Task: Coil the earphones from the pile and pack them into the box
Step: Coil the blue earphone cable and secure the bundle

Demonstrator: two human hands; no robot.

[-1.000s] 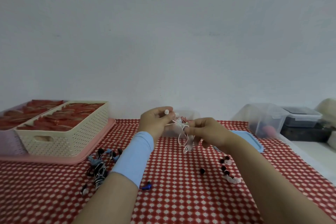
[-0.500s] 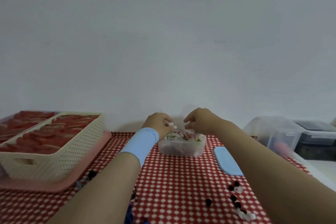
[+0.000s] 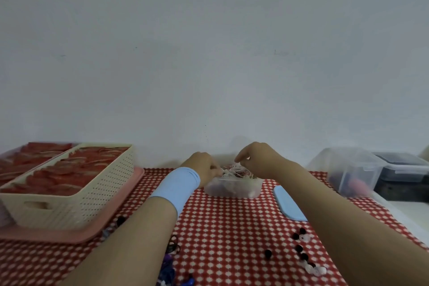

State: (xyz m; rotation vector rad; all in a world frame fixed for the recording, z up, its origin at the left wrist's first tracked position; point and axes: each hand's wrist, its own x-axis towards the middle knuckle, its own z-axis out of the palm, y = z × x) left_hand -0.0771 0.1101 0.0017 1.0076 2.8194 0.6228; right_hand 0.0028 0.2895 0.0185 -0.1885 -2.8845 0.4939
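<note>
**Both hands at the earphone box, centre frame**

Clear plastic box sits mid-frame on the red checked tablecloth, stuffed with coiled earphones. White earphones lie on top, heaped above the rim. Left hand, blue wristband on the wrist, is at the box's left rim, fingers curled, tips pinching the white cord. Right hand is over the box's right side, fingers bent down. Can't tell if it holds any cord.

- Blue lid: flat, just right of the box.
- Earphone pile: lower centre, partly under the left forearm.
- Loose ear tips: lower right.
- Cream basket: left, on a pink tray.
- Clear bin: right.
</note>
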